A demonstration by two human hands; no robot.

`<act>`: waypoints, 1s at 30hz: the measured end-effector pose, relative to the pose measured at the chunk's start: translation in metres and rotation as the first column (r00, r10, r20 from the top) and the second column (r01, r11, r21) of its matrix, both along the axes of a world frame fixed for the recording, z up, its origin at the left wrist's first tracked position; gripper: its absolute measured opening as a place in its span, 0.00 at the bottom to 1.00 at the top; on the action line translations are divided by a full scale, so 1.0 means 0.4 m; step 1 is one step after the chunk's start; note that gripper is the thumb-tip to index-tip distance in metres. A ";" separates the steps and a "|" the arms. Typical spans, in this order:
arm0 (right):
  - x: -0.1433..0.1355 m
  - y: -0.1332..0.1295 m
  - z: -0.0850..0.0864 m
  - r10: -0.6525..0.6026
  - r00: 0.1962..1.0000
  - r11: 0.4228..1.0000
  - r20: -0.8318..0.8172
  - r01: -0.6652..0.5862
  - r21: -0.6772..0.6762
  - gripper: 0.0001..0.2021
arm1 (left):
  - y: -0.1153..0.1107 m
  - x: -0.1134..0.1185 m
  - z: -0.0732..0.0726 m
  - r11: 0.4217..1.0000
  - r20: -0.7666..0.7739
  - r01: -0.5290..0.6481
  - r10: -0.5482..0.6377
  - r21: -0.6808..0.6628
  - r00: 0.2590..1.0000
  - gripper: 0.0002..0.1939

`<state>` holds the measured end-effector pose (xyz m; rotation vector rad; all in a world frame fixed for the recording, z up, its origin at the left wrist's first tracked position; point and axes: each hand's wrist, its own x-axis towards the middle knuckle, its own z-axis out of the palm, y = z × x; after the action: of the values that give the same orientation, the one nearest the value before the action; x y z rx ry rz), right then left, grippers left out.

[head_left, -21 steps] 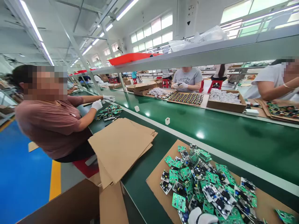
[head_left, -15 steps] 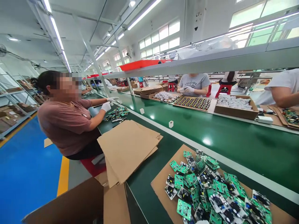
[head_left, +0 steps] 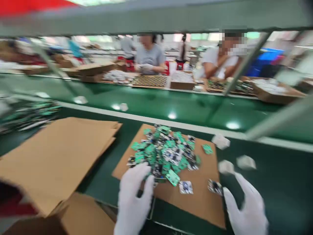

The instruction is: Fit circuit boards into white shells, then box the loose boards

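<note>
In the head view, my white-gloved left hand point(head_left: 134, 195) is at the near left edge of a heap of small green circuit boards point(head_left: 168, 153). Its thumb and fingers are a little apart, with no board clearly between them. The heap lies on a flat cardboard sheet point(head_left: 202, 205). Off the sheet's right edge, my gloved right hand point(head_left: 249, 205) has thumb and fingers spread, holding nothing. One loose circuit board point(head_left: 215, 187) lies close to its thumb. Just beyond its fingertips is a small white housing point(head_left: 226, 166). Motion blurs the picture.
Two more white housings point(head_left: 245, 162) point(head_left: 220, 141) stand on the right. Stacked cardboard sheets point(head_left: 56, 150) lie at left, above an open carton point(head_left: 83, 215). A green belt point(head_left: 151, 101) crosses behind, with a slanted post point(head_left: 281, 117) at right. Co-workers sit across it.
The view has swung right and down toward the board heap. Both my gloved hands now show fully; before, only a bit of white glove showed at the bottom edge.
</note>
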<state>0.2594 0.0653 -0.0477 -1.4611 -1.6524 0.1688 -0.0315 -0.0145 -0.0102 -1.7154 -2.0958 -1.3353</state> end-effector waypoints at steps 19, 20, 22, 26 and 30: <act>-0.016 -0.095 0.070 0.140 0.989 0.989 0.045 -0.138 -0.053 0.14 | 0.085 0.137 -0.002 0.886 -0.552 0.326 -0.460 -0.328 0.695 0.15; -0.003 -0.096 0.083 0.161 0.984 0.986 0.072 -0.156 -0.062 0.15 | 0.087 0.146 0.003 0.881 -0.559 0.296 -0.465 -0.369 0.687 0.16; 0.023 -0.100 0.107 0.174 0.978 0.983 0.116 -0.166 -0.076 0.16 | 0.093 0.161 0.019 0.859 -0.556 0.259 -0.488 -0.441 0.673 0.15; 0.071 -0.112 0.125 0.020 0.992 0.995 0.128 -0.007 -0.103 0.16 | 0.103 0.176 0.028 0.843 -0.534 0.286 -0.516 -0.456 0.669 0.08; 0.099 -0.088 0.105 -0.051 0.994 0.980 0.099 0.068 -0.185 0.20 | 0.110 0.199 -0.020 0.841 -0.501 0.349 -0.529 -0.413 0.685 0.07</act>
<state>0.2991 0.0302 -0.0055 -1.6816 -1.7027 0.2314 0.0481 0.0295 -0.0181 -2.4736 -1.5959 -0.4086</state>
